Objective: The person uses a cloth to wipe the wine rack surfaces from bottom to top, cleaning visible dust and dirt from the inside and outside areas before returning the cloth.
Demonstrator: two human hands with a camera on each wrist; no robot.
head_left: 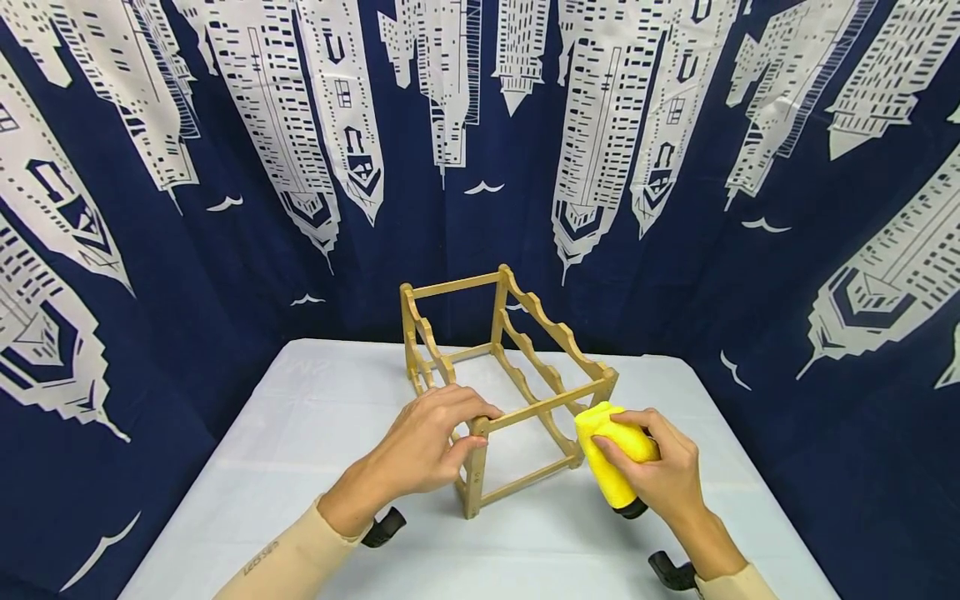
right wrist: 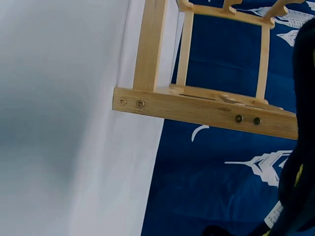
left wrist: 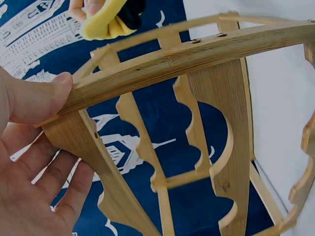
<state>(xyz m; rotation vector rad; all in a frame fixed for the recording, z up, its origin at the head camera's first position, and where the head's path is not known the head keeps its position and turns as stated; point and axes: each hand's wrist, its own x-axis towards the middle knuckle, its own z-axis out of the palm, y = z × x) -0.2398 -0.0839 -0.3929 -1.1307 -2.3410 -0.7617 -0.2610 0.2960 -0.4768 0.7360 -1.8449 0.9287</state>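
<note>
A wooden wine rack (head_left: 533, 411) with scalloped rails stands at an angle on the white table. My left hand (head_left: 431, 442) grips its near left corner, thumb on one side of the post (left wrist: 162, 66) and fingers round the other. Off the rack's near right corner, my right hand (head_left: 660, 462) holds a bunched yellow plush cloth (head_left: 611, 462) with a black end. In the left wrist view the yellow cloth (left wrist: 106, 19) shows at the top. Along the right edge of the right wrist view is its black part (right wrist: 300, 142), with yellow stitching and a white label.
The white-covered table (head_left: 315, 425) reaches out on both sides of the rack. Behind and beside it hangs a dark blue curtain (head_left: 450, 233) printed with white buildings and birds. Black wrist mounts (head_left: 384, 527) sit near both wrists.
</note>
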